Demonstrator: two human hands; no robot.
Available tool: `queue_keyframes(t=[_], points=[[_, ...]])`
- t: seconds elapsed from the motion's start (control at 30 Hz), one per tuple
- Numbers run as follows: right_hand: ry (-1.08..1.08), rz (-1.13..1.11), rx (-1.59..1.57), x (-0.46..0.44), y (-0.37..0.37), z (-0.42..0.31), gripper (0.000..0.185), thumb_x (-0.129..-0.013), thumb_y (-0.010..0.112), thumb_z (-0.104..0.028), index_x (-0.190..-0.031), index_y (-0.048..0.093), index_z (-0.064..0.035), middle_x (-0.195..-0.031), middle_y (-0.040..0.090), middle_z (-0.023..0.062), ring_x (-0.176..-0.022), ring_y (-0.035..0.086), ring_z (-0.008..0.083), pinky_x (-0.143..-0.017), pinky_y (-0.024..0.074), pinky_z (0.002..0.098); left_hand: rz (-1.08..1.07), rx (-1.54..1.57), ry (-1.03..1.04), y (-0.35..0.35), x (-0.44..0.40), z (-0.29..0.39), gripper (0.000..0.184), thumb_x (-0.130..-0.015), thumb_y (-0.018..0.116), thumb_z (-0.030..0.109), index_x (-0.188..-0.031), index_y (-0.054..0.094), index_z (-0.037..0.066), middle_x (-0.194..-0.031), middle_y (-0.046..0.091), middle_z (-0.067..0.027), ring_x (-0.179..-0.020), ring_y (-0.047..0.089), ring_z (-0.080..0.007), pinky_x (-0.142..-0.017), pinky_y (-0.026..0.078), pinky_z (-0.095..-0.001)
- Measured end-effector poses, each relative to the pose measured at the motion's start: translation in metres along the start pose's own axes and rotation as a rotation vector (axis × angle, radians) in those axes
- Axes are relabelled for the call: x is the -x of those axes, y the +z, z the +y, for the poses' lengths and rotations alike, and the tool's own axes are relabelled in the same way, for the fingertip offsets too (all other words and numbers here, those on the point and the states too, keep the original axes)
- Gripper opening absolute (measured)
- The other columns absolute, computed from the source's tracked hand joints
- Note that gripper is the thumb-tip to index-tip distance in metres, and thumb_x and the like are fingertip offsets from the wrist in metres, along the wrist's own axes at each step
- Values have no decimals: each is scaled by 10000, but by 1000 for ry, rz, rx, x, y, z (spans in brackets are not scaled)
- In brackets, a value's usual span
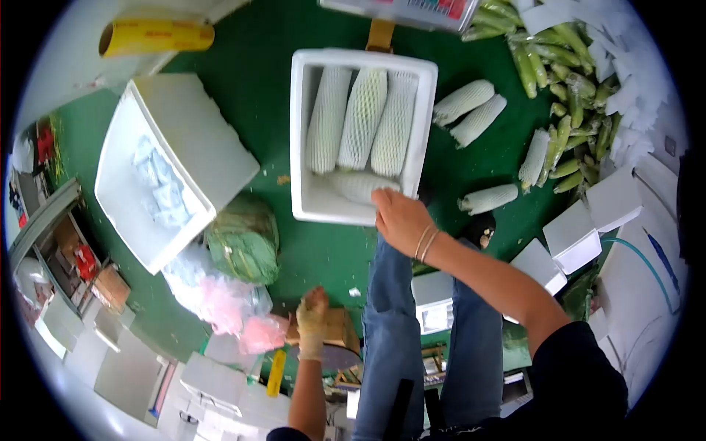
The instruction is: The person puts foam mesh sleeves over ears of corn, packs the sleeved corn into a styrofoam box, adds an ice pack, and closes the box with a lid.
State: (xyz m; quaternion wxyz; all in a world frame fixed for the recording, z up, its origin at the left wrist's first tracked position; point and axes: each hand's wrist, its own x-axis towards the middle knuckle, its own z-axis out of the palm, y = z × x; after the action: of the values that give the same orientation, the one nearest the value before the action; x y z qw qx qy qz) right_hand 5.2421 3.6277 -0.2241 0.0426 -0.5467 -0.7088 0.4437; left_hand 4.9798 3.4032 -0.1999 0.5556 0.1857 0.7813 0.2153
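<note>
Nearest me, my left hand (312,309) hangs over the green floor (323,257), and I cannot tell whether its fingers are spread or pressed together. Beyond it, my right hand (403,220) pinches the end of a net-sleeved piece (359,185) lying crosswise inside the white foam box (300,132), just below three upright-lying net sleeves (362,121). Farther out, green vegetables (562,48) lie heaped at right, and print on the yellow roll (158,38) is illegible.

Produce packing room: foam boxes (297,132), netted vegetables (363,117), green vegetable heap (577,92).
</note>
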Motion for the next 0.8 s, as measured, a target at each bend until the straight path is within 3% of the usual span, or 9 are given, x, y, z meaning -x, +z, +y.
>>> queue_keyframes(t=[0.07, 0.17, 0.27, 0.4, 0.5, 0.67, 0.77, 0.8], points=[[3, 129, -74, 9, -1, -1, 243, -776, 537, -108, -975, 423, -27, -792, 530, 139, -673, 568, 319, -563, 461, 425, -52, 102, -67, -6, 7, -31, 216, -825, 638, 85, -1018, 574, 14, -1010, 608, -79, -831, 572, -164, -663, 480, -281], [141, 61, -195, 34, -14, -11, 206, -782, 539, -113, -946, 442, -35, -804, 560, 145, -699, 576, 329, -587, 468, 422, 32, 211, -185, 14, 26, 11, 227, -799, 675, 101, -988, 585, 11, -932, 619, -64, -739, 567, -143, -621, 454, -238], [225, 0, -232, 58, -11, -18, 186, -783, 544, -116, -924, 453, -37, -804, 573, 146, -716, 584, 330, -611, 475, 423, -34, 117, -164, 11, 22, 20, 217, -804, 672, 120, -981, 599, 17, -860, 627, -59, -695, 569, -135, -591, 438, -217], [229, 10, -314, 72, -12, -32, 169, -785, 553, -113, -903, 460, -35, -798, 573, 141, -698, 583, 325, -609, 473, 420, -27, 200, -246, 10, 30, 63, 216, -811, 662, 141, -980, 610, 17, -808, 626, -56, -672, 569, -123, -562, 424, -207], [268, 23, -399, 83, -14, -44, 169, -786, 561, -107, -901, 461, -36, -779, 568, 141, -690, 585, 308, -597, 471, 407, -99, 221, -345, -12, 38, 47, 195, -829, 638, 182, -946, 617, 27, -795, 622, -41, -643, 567, -104, -540, 417, -203], [254, 15, -425, 104, 1, -45, 174, -779, 575, -122, -895, 468, -50, -766, 567, 133, -682, 585, 299, -601, 471, 400, -76, -107, -489, -67, 105, -15, 242, -836, 617, 306, -882, 612, 68, -728, 610, -23, -590, 558, -78, -500, 411, -202], [234, 88, -280, 104, 17, -30, 156, -756, 553, -120, -878, 482, -54, -777, 558, 134, -722, 565, 323, -641, 462, 428, -72, -132, -481, -97, 142, -66, 259, -856, 565, 273, -911, 616, 24, -792, 616, -41, -603, 576, -76, -499, 429, -180], [230, 98, -229, 101, 12, -24, 150, -744, 549, -113, -861, 489, -41, -800, 549, 152, -757, 554, 331, -665, 456, 435, -22, -159, -527, -94, 148, -54, 241, -846, 580, 243, -906, 603, 11, -792, 618, -45, -620, 581, -102, -534, 459, -213]])
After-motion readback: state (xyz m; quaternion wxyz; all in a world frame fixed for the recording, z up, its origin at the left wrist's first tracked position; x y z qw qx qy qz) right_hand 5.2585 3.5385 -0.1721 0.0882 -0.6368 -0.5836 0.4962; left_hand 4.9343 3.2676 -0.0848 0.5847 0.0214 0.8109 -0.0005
